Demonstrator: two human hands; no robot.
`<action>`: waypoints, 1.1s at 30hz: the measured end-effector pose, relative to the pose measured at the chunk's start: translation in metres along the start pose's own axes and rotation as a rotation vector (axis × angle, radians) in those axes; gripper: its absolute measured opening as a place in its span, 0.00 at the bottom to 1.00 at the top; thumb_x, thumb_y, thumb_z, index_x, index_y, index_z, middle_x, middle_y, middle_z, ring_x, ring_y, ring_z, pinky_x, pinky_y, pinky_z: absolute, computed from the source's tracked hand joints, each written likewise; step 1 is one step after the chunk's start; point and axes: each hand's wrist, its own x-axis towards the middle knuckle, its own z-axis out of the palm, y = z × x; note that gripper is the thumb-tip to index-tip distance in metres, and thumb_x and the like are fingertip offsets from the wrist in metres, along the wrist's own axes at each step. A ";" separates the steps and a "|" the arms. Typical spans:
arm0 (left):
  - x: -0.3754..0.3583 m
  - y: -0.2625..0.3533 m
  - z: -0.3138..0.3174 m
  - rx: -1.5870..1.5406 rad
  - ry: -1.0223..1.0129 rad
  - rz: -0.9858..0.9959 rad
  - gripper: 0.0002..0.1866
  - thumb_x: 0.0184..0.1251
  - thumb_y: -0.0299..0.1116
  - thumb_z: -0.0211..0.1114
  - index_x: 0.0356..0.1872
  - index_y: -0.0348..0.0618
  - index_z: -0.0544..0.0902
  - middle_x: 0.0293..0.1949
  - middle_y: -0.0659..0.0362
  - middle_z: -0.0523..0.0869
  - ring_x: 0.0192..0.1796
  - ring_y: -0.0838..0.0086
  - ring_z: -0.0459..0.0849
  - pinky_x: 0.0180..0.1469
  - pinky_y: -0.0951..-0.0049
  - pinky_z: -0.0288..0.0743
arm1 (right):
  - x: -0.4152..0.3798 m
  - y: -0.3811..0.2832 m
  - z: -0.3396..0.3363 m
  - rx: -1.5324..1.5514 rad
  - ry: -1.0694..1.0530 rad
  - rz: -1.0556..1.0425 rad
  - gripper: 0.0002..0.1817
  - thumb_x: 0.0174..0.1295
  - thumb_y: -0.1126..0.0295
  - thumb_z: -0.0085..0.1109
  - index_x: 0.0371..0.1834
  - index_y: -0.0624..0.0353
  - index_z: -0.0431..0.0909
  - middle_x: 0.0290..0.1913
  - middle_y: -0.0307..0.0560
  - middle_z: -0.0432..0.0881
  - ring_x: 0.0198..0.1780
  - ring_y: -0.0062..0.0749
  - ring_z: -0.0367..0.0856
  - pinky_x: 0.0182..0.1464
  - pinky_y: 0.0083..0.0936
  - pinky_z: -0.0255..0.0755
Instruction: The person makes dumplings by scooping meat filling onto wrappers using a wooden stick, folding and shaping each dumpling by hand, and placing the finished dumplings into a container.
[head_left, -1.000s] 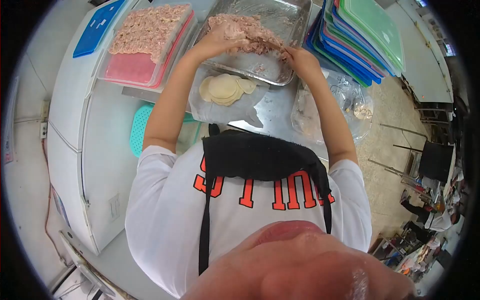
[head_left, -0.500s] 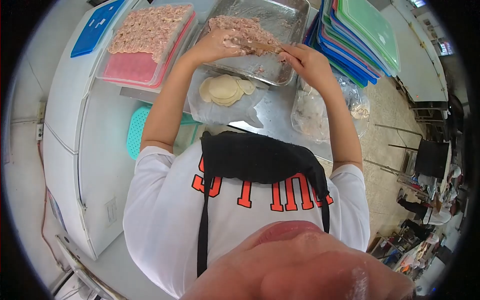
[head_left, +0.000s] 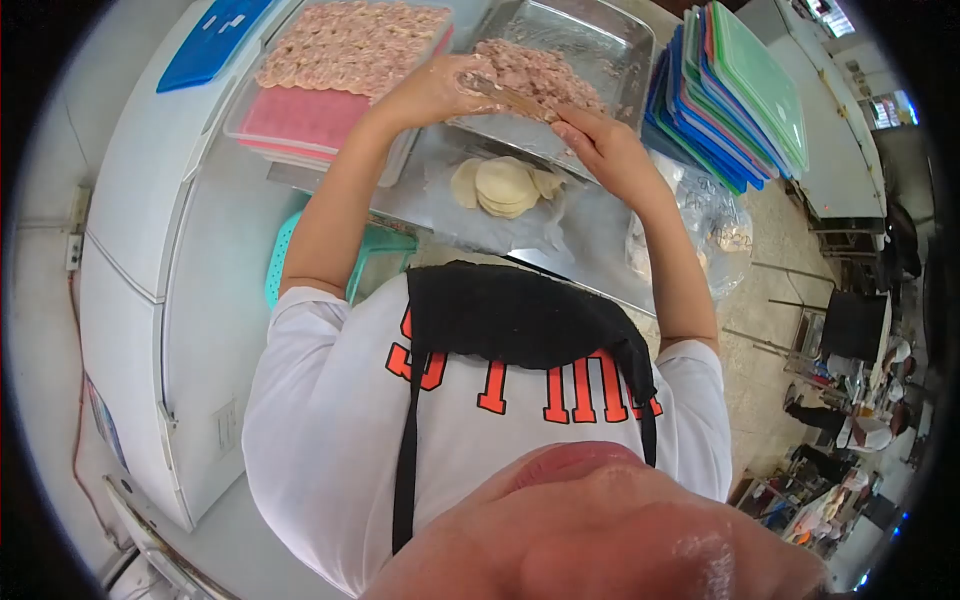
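Note:
My right hand (head_left: 608,148) grips a flat wooden stick (head_left: 518,102) that slants across to my left hand. Curled and cupped, my left hand (head_left: 435,92) is at the stick's far end; what lies in its palm is hidden from me. Just beyond both hands, a mound of pale pink minced meat (head_left: 545,78) sits in a metal tray (head_left: 570,22). Bits of meat cling to my fingers. Nearer me, a small fanned stack of round dough wrappers (head_left: 505,187) rests on a plastic sheet (head_left: 440,215).
Left of the tray stands a clear container (head_left: 235,122) with a pink base and rows of filled dumplings (head_left: 350,45). Stacked coloured plastic lids (head_left: 745,95) stand at right, above a clear plastic bag (head_left: 715,235). A turquoise stool (head_left: 378,252) is below; people are far right.
The view has shifted, so the table things appear farther right. My left hand has moved slightly right relative to my body. The stick stays in my right hand, its end by my left.

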 end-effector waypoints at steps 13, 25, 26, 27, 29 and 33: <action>-0.105 -0.155 -0.110 0.380 0.361 0.017 0.35 0.50 0.42 0.72 0.58 0.36 0.74 0.43 0.49 0.81 0.43 0.57 0.81 0.50 0.64 0.75 | -0.049 0.004 0.048 0.487 0.194 0.633 0.16 0.68 0.63 0.56 0.53 0.59 0.80 0.31 0.34 0.78 0.26 0.12 0.70 0.27 0.13 0.63; -0.086 -0.117 -0.053 0.268 0.262 -0.066 0.25 0.58 0.35 0.64 0.53 0.33 0.68 0.43 0.40 0.81 0.46 0.44 0.79 0.48 0.52 0.73 | -0.059 -0.032 0.052 0.481 0.402 0.731 0.17 0.67 0.63 0.57 0.55 0.59 0.79 0.26 0.30 0.73 0.20 0.08 0.62 0.21 0.10 0.54; -0.082 -0.116 -0.051 0.300 0.284 -0.039 0.25 0.58 0.34 0.63 0.53 0.33 0.68 0.44 0.40 0.81 0.46 0.43 0.79 0.48 0.52 0.73 | -0.061 -0.032 0.052 0.470 0.387 0.725 0.17 0.67 0.63 0.58 0.55 0.59 0.79 0.25 0.30 0.73 0.20 0.08 0.62 0.21 0.10 0.55; -0.080 -0.113 -0.052 0.333 0.306 -0.011 0.24 0.58 0.33 0.63 0.53 0.33 0.68 0.44 0.40 0.81 0.47 0.43 0.79 0.48 0.52 0.73 | -0.062 -0.032 0.052 0.459 0.372 0.718 0.17 0.67 0.63 0.58 0.55 0.59 0.79 0.25 0.31 0.74 0.20 0.08 0.62 0.21 0.10 0.55; -0.076 -0.109 -0.056 0.325 0.273 -0.016 0.24 0.57 0.32 0.63 0.53 0.33 0.68 0.44 0.39 0.81 0.46 0.43 0.79 0.48 0.52 0.73 | -0.065 -0.030 0.054 0.474 0.376 0.732 0.17 0.67 0.63 0.58 0.55 0.59 0.79 0.25 0.31 0.73 0.20 0.09 0.62 0.21 0.11 0.55; -0.086 -0.085 -0.088 -0.018 -0.027 -0.290 0.27 0.55 0.30 0.61 0.58 0.34 0.67 0.46 0.39 0.80 0.47 0.44 0.79 0.49 0.54 0.73 | -0.064 -0.029 0.055 0.492 0.362 0.736 0.17 0.67 0.63 0.58 0.56 0.59 0.79 0.25 0.30 0.72 0.19 0.09 0.62 0.21 0.11 0.55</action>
